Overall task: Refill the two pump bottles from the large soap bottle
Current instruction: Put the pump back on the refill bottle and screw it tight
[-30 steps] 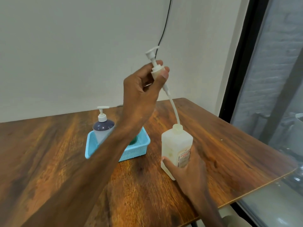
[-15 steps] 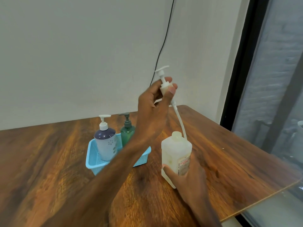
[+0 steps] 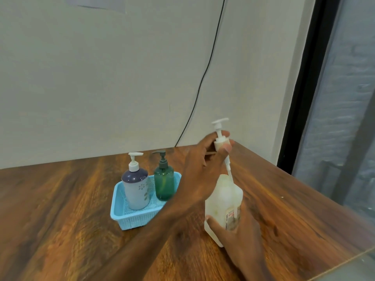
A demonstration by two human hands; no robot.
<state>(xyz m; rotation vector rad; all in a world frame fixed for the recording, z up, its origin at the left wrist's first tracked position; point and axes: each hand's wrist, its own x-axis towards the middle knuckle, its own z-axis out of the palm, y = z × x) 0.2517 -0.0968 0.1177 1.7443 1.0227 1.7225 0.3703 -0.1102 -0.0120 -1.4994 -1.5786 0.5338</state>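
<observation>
The large translucent white soap bottle (image 3: 222, 196) stands on the wooden table (image 3: 60, 209), and my right hand (image 3: 242, 237) grips its lower side. My left hand (image 3: 199, 161) reaches across and pinches the collar of a white pump head (image 3: 220, 136) just above that bottle; the pump's tube slants down into the bottle's neck. Two pump bottles stand upright in a light blue basket (image 3: 129, 221) to the left: a grey one with a navy top and white pump (image 3: 136, 187), and a green one with a dark pump (image 3: 164, 184).
A black cable (image 3: 203, 78) hangs down the wall behind the table. A dark window frame (image 3: 304, 82) runs down the right side. The table's right edge (image 3: 316, 191) and near right corner lie close to my right hand.
My left hand has brought the pump head down, so more of its tube sits inside the large bottle. My right hand keeps its hold on the bottle.
</observation>
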